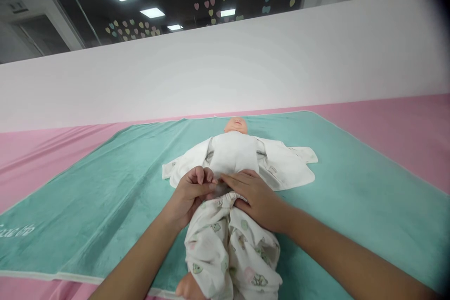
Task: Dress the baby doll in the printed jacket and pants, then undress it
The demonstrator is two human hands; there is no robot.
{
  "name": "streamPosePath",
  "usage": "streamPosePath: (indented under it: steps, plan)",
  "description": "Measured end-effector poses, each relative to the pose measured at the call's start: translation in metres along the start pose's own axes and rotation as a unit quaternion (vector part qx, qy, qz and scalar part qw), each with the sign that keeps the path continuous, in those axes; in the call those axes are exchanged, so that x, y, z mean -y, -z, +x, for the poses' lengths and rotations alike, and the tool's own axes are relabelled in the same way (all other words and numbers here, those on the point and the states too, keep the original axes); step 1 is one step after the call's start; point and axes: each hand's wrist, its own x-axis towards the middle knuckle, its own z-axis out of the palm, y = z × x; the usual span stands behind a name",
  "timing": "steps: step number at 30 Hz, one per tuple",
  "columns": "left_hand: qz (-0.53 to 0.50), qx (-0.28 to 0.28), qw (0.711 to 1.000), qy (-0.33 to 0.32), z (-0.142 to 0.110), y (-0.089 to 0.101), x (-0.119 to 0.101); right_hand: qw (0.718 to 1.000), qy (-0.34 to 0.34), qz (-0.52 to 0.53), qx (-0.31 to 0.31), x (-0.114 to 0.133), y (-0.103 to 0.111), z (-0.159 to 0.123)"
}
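Trousers (211,234) on a doll (236,125) by the blanket's (87,187) near edge could twist under uneven tugs from the left hand (188,194), fingertips pinched, contents unclear, and spread right hand (263,201).

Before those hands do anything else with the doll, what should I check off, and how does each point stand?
- Doll face up on the teal blanket: ok
- Trousers on the legs: ok
- Both hands, left and right, near the waistband: ok
- White jacket closed in front: not ok, spread open
- Left fingertips gripping cloth: cannot tell
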Motion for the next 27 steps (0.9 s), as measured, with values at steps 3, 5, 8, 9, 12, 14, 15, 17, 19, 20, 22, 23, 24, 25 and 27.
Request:
streamPosePath:
  steps: [3,5,8,9,12,14,15,17,19,20,22,23,24,25,27]
  plan:
    - [-0.012,0.024,1.000,-0.002,-0.0016,0.0001,-0.0018,1.000,-0.015,0.002,-0.007,0.0003,-0.0020,-0.0004]
    - [-0.029,0.024,0.999,-0.008,-0.0020,0.0005,-0.0030,1.000,-0.017,0.001,-0.007,0.0003,-0.0024,-0.0003]
    - [-0.040,0.018,0.999,-0.007,-0.0019,0.0012,-0.0042,1.000,-0.011,-0.005,-0.010,0.0004,-0.0019,0.0004]
    - [-0.040,0.019,0.999,-0.008,-0.0018,0.0014,-0.0043,1.000,-0.009,-0.005,-0.010,0.0005,-0.0017,0.0006]
    - [-0.043,0.029,0.999,-0.014,-0.0021,0.0019,-0.0042,1.000,-0.004,-0.004,-0.007,0.0004,-0.0014,0.0008]
    - [-0.046,0.034,0.998,-0.016,-0.0025,0.0023,-0.0043,1.000,-0.003,-0.004,-0.006,0.0000,-0.0016,0.0006]
    - [-0.046,0.036,0.998,-0.016,-0.0027,0.0026,-0.0045,1.000,-0.003,-0.005,-0.006,-0.0002,-0.0018,0.0005]
    - [-0.045,0.044,0.998,-0.015,-0.0031,0.0030,-0.0050,1.000,-0.002,-0.004,-0.006,-0.0005,-0.0020,0.0004]
    - [-0.043,0.050,0.998,-0.014,-0.0033,0.0032,-0.0054,1.000,-0.001,-0.002,-0.004,-0.0002,-0.0018,0.0007]
    - [-0.043,0.051,0.998,-0.013,-0.0033,0.0032,-0.0055,1.000,0.000,-0.002,-0.002,0.0001,-0.0015,0.0009]
    - [-0.044,0.050,0.998,-0.010,-0.0037,0.0027,-0.0057,1.000,0.002,-0.003,0.001,0.0011,-0.0008,0.0013]
    - [-0.045,0.050,0.998,-0.006,-0.0041,0.0023,-0.0060,1.000,0.003,-0.005,0.002,0.0015,-0.0006,0.0014]
    - [-0.047,0.052,0.998,-0.001,-0.0046,0.0019,-0.0064,1.000,0.003,-0.008,0.002,0.0019,-0.0005,0.0014]
    - [-0.049,0.055,0.997,0.003,-0.0052,0.0015,-0.0070,1.000,0.001,-0.012,-0.001,0.0020,-0.0007,0.0013]
    - [-0.054,0.057,0.997,0.006,-0.0062,0.0011,-0.0085,0.999,-0.016,-0.027,-0.021,0.0013,-0.0020,0.0011]
